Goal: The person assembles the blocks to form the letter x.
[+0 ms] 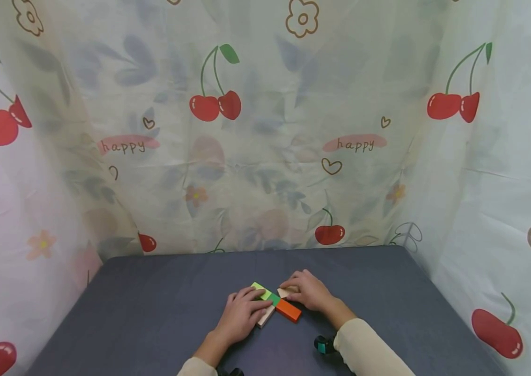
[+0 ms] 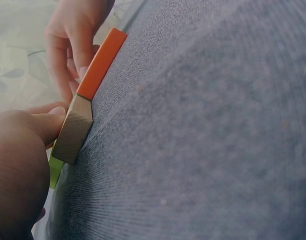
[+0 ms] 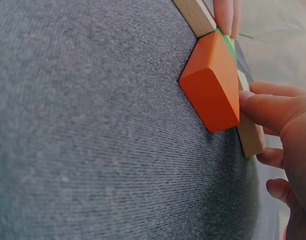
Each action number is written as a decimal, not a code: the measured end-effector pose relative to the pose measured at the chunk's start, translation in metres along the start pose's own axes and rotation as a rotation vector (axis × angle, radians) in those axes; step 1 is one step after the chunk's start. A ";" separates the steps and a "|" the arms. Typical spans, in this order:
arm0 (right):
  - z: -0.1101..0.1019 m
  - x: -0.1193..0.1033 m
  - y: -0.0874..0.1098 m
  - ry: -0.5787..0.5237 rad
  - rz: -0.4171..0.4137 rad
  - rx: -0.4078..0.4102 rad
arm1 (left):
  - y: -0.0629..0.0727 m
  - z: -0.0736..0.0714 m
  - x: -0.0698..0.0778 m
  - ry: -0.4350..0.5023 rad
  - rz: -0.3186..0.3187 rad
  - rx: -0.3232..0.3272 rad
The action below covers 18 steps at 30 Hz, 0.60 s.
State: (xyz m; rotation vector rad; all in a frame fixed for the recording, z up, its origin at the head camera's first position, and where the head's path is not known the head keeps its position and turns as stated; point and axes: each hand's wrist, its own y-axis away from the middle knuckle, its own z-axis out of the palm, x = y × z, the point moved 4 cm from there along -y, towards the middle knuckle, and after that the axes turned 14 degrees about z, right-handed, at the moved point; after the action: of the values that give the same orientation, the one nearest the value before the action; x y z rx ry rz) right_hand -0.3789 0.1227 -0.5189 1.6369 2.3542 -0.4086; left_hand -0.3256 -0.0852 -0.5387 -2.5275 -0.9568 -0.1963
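An orange block (image 1: 288,310), a green block (image 1: 274,298) and a light green block (image 1: 257,285) lie in a slanting row. A plain wooden block (image 1: 266,318) meets the row from the near side. Across from it, a second wooden block (image 1: 282,293) lies against the far side. My left hand (image 1: 240,317) rests over the light green and green blocks with extended fingers; its thumb (image 2: 53,116) touches the near wooden block. With thumb and fingers, my right hand (image 1: 311,292) pinches the far wooden block, also visible beside the orange one in the right wrist view.
A dark grey cloth covers the table (image 1: 162,313). Printed curtains (image 1: 265,130) with cherries and flowers hang behind it and on both sides. A small black device (image 1: 325,345) sits at the right wrist.
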 end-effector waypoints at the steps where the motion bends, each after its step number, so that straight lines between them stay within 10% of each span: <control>1: 0.000 0.000 0.000 -0.009 0.004 -0.003 | 0.000 0.000 0.000 0.001 -0.001 0.000; 18: 0.007 0.001 -0.008 -0.226 0.012 0.004 | 0.001 -0.003 0.004 -0.002 -0.002 0.003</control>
State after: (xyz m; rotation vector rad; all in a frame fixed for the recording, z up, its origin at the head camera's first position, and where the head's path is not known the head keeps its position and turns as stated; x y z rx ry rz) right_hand -0.3862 0.1189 -0.5252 1.5183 2.1775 -0.5639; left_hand -0.3224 -0.0846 -0.5354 -2.5250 -0.9593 -0.1923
